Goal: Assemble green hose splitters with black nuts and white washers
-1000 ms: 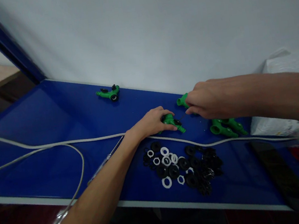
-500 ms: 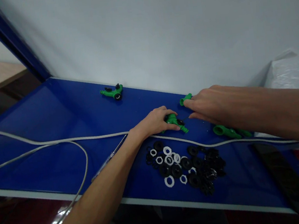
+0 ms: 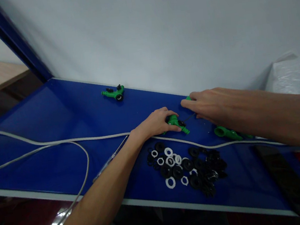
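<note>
My left hand [image 3: 158, 121] grips a green Y-shaped hose connector [image 3: 173, 119] with black valve levers, its fingers and thumb around it on the blue table. My right hand [image 3: 197, 102] is closed farther right, by the wall, its fingers over another green piece [image 3: 188, 98] that is mostly hidden. A thin dark line runs from below that hand towards the held connector; what it is I cannot make out. Another green connector body [image 3: 226, 132] lies under my right forearm. Farther left stands a complete green Y connector [image 3: 114, 93] with black levers.
Black and white rings [image 3: 170, 161] lie in a heap with small black parts [image 3: 212, 167] near the front edge. A white cable [image 3: 103, 136] crosses the table. A slim clear-handled tool [image 3: 110, 160] lies beside my left forearm. At right are a dark phone-like slab [image 3: 288, 179] and a plastic-wrapped bundle [image 3: 294, 75].
My right hand has shifted slightly left and its fingers have closed, covering more of the green piece. The thin dark line now shows below it. My left hand stays on the connector.
</note>
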A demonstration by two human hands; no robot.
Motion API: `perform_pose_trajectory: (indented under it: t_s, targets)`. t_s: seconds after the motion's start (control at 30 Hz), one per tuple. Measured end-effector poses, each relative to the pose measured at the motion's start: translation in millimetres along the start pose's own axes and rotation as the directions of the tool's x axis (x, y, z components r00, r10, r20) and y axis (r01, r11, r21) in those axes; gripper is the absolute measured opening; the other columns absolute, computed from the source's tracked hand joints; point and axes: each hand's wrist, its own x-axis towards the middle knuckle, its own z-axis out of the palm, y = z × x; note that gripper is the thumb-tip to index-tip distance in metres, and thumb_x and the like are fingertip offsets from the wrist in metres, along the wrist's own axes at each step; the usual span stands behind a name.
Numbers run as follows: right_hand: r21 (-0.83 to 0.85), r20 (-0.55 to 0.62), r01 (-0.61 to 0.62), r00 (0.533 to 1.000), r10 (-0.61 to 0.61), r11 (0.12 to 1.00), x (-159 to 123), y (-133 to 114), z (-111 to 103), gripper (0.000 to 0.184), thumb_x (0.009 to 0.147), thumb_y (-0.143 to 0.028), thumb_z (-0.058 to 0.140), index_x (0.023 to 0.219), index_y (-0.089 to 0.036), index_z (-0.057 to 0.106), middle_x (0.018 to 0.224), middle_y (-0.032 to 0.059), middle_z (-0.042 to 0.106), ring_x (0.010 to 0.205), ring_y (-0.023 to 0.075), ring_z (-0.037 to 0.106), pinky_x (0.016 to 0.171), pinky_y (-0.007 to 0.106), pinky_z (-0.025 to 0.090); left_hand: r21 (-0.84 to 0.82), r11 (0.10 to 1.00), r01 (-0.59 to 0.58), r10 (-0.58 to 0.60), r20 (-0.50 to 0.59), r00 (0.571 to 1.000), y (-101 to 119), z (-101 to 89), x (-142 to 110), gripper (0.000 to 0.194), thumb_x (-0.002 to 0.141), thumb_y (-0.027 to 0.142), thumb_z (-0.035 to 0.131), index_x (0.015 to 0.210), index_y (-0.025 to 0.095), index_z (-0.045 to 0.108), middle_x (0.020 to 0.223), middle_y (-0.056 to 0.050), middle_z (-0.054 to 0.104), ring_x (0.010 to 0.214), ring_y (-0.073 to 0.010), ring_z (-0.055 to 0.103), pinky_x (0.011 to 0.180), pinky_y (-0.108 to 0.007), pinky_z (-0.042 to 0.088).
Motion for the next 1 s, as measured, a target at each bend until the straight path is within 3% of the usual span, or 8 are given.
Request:
perform_pose_trajectory:
  t_s: [0.27,0.43,0.5,0.57,0.63,0.73,0.87,1.0]
  targets:
    - [-0.194,0.006,-0.032,0.999,0.034,0.980,10,-16,-14,0.005,0.086,-0.020,0.068,0.086,-0.025,0.065,0.074,0.0043,0.064,0.062,0.0204,0.053,0.060,0.037,0.027,-0.024,1.000,-0.011,0.011,-0.008,1.000,-2,1.7,0,0.057,0.082,0.053,0.078,0.127,0.019,0.071,0.101,-0.006,0.063,0.094,-0.0228,0.061,0.090,-0.035,0.047]
    - [-0.291,0.025,-0.091,0.994,0.103,0.952,-6,-31,-16,0.013,0.087,-0.014,0.059,0.083,-0.024,0.067,0.075,0.0086,0.068,0.065,0.0239,0.059,0.064,0.040,0.035,-0.018,1.000,-0.015,0.015,-0.018,1.000,-2,1.9,0,0.059,0.082,0.055,0.077,0.130,0.020,0.070,0.103,-0.007,0.063,0.096,-0.0237,0.061,0.092,-0.036,0.047]
    - [-0.233,-0.022,-0.183,0.983,0.183,0.955,-26,-35,-7,0.024,0.088,-0.010,0.051,0.099,-0.021,0.069,0.078,0.0099,0.070,0.067,0.0250,0.062,0.065,0.041,0.041,-0.024,1.000,-0.009,0.009,-0.014,1.000,-2,1.4,-1,0.060,0.082,0.054,0.077,0.131,0.020,0.070,0.104,-0.007,0.064,0.097,-0.0237,0.062,0.091,-0.037,0.048]
    - [-0.026,-0.101,-0.251,0.964,0.248,0.968,-49,-41,7,0.037,0.089,-0.010,0.045,0.119,-0.016,0.065,0.098,0.0152,0.074,0.082,0.0280,0.068,0.071,0.041,0.048,-0.035,0.999,-0.009,0.008,-0.009,1.000,-1,0.7,-1,0.059,0.083,0.053,0.077,0.131,0.020,0.069,0.105,-0.007,0.064,0.097,-0.0237,0.062,0.091,-0.036,0.048]
    - [0.235,-0.109,-0.328,0.926,0.360,0.915,-71,-52,22,0.028,0.097,-0.018,0.039,0.104,-0.017,0.066,0.089,0.0124,0.074,0.073,0.0241,0.069,0.066,0.037,0.051,-0.037,0.999,-0.010,0.010,-0.003,1.000,0,0.2,-2,0.060,0.082,0.053,0.077,0.131,0.019,0.069,0.107,-0.007,0.065,0.099,-0.0241,0.062,0.091,-0.036,0.048]
    - [0.478,-0.023,-0.479,0.831,0.556,0.736,-90,-78,42,0.023,0.100,-0.035,0.050,0.090,-0.022,0.066,0.076,0.0049,0.071,0.065,0.0200,0.068,0.061,0.032,0.052,-0.022,1.000,-0.008,0.008,0.006,1.000,1,0.0,-2,0.060,0.083,0.053,0.076,0.132,0.019,0.068,0.109,-0.008,0.066,0.101,-0.0245,0.063,0.093,-0.037,0.048]
    - [0.534,-0.091,-0.514,0.755,0.650,0.672,-91,-107,62,0.017,0.094,-0.035,0.064,0.098,-0.020,0.072,0.080,0.0044,0.069,0.064,0.0187,0.065,0.063,0.031,0.053,-0.031,0.999,-0.017,0.017,0.003,1.000,1,0.3,-2,0.063,0.082,0.056,0.075,0.133,0.019,0.067,0.111,-0.008,0.066,0.100,-0.0237,0.062,0.093,-0.036,0.047]
    - [0.498,-0.108,-0.516,0.760,0.641,0.697,-84,-111,76,0.021,0.094,-0.026,0.064,0.112,-0.016,0.072,0.101,0.0085,0.071,0.081,0.0211,0.069,0.078,0.035,0.055,-0.070,0.998,0.000,0.000,0.005,1.000,2,-2.1,-3,0.073,0.078,0.062,0.077,0.136,0.020,0.065,0.114,-0.008,0.063,0.100,-0.0233,0.061,0.092,-0.036,0.047]
